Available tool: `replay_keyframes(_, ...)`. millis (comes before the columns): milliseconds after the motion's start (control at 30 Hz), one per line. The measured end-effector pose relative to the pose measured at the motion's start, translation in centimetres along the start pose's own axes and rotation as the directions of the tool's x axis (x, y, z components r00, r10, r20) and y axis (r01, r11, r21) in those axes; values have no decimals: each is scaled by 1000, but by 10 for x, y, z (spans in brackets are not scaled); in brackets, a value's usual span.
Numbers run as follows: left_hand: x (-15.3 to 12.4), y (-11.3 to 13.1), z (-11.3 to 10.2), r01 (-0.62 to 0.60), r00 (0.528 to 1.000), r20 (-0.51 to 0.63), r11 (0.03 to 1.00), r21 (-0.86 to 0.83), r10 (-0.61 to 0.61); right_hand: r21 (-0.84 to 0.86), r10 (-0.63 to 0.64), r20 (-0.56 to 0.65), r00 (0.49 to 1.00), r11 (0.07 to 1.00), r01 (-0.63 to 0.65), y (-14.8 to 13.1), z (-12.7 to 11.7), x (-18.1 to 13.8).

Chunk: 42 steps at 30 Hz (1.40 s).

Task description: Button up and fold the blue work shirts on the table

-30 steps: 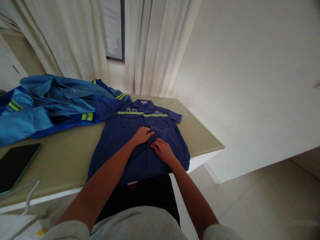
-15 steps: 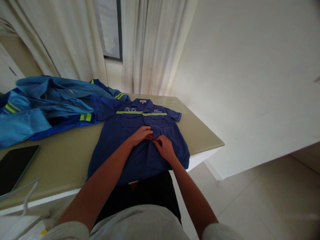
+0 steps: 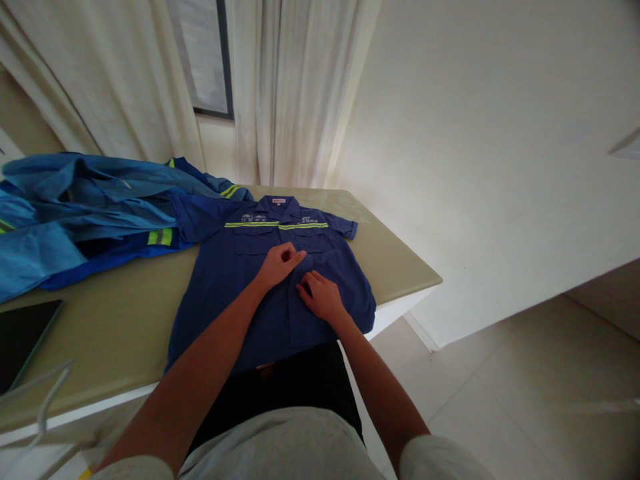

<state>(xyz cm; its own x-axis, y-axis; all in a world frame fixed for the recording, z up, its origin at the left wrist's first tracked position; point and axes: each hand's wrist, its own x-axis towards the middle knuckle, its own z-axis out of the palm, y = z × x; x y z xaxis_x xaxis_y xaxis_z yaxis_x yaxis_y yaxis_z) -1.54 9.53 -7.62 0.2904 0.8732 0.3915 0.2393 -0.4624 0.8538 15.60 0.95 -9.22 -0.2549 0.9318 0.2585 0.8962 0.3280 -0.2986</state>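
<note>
Lying flat, navy shirt (image 3: 240,287) with yellow-green chest stripe, left hand (image 3: 278,264) pinching placket, right hand (image 3: 320,298) pressing, fingers curled.

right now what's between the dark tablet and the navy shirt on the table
Bare tabletop: nothing lies between the tablet and the navy shirt in the head view.

both hands (image 3: 300,280) close together, fingers curled

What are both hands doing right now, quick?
Left hand: fingers curled, resting on the shirt front; any grip cannot be told.
Right hand: loosely curled, on the shirt; grip cannot be told.
</note>
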Motion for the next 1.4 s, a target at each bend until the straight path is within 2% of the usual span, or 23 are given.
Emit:
replay_keyframes(33, -2, 2, -1, -58, 998, 12, 998, 39, 58, -38, -1, 32, 999, 999, 2, -2, 0, 0)
replay_keyframes(133, -10, 10, 4, -255, 947, 228, 962, 96, 228, -84, 15, 75, 997, 996, -8, -4, 3, 2)
replay_keyframes(200, -13, 12, 10, -312, 907, 325, 945, 93, 268, -87, 21, 80, 997, 996, -14, -2, 4, 3)
replay_keyframes(233, -13, 11, 13, -309, 903, 340, 947, 92, 262, -85, 22, 81, 996, 996, -15, -1, 4, 3)
replay_keyframes(400, -8, 2, 16, -238, 914, 349, 970, 57, 204, -99, 31, 126, 991, 995, -18, -1, 3, 3)
replay_keyframes(533, -12, 6, 14, -333, 879, 369, 943, 25, 301, -104, 18, 129, 991, 995, -4, 0, 3, 2)
replay_keyframes(667, -22, 21, 18, -424, 842, 417, 898, 118, 343, -101, -8, 149, 989, 995, 23, 1, 5, 1)
replay_keyframes(933, -24, 20, 23, -406, 853, 424, 898, 172, 304, -100, 32, 156, 987, 995, -17, -2, 3, 2)
replay_keyframes(1233, -26, 25, 22, -353, 836, 487, 927, 127, 252, -40, -48, 94, 994, 998, 52, 2, 9, 2)
replay_keyframes(1400, -25, 22, 23, -349, 850, 465, 926, 143, 248, -98, -2, 128, 992, 995, 15, 4, 11, 1)
